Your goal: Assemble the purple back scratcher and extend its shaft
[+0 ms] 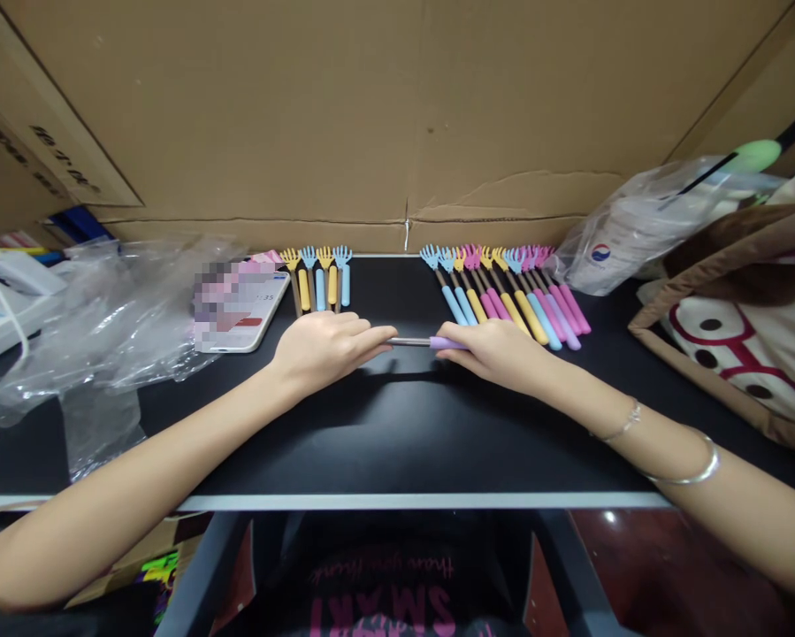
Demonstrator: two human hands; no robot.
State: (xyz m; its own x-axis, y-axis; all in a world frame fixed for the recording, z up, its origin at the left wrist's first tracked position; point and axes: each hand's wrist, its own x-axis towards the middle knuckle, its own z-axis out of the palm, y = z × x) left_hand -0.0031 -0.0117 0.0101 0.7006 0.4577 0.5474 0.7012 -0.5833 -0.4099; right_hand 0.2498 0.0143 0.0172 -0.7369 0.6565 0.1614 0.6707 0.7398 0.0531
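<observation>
Nearest cam: two bare forearms coming in from lower L & R, the R one w/ a thin bracelet & a silver bangle. Btwn the hands, mid-desk, is one back scratcher, held roughly level above the black desk, its shadow below. L hand pinches the far end of the metal rod btwn thumb & fingers; the head's hidden, can't see it. R hand pinches the purple handle, thumb vs. forefinger.

Just behind L hand: short row of four scratchers, yellow & blue alternating, heads toward the wall; L hand blocks view of some lower ends. Behind R hand: bigger slanted row, blue, yellow, pink & purple, nr the knuckles.

L of the short row: phone, part pixelated, then crumpled clear plastic crowding that side, hanging nr the front edge; white cable at far L. R side's tight too: cup in a clear bag w/ a round red/blue logo, & a brown-trimmed white bag w/ red glasses print, right up nr the long row. Cardboard walls off the back. Below desk edge: black cloth w/ pink lettering.
</observation>
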